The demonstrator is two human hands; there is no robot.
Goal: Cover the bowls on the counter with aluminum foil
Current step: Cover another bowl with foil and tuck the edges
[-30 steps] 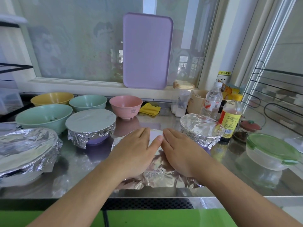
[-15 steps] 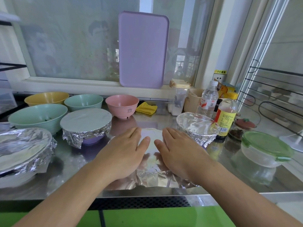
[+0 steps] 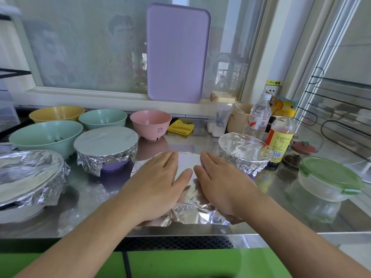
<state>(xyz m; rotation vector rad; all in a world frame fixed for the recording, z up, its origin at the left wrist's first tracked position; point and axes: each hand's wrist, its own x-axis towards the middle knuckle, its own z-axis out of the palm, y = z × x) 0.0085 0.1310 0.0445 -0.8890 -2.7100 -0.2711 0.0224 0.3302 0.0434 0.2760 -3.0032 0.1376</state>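
At the near middle of the steel bench, a sheet of aluminum foil is pressed flat from above by both hands. The left hand and the right hand are laid side by side on it, fingers straight and together, thumbs nearly touching; neither grip is closed round anything. What lies beneath the foil is hidden, so whether a bowl sits there cannot be told.

Three foil-covered bowls are seen: a purple one left of the hands, a large one at the near left edge, and one just right of the hands. Four bowls are left uncovered at the far left: a large green bowl, a yellow bowl, a smaller green bowl and a pink bowl.

A green-lidded container is placed at the right, and a purple board is leaned against the window.
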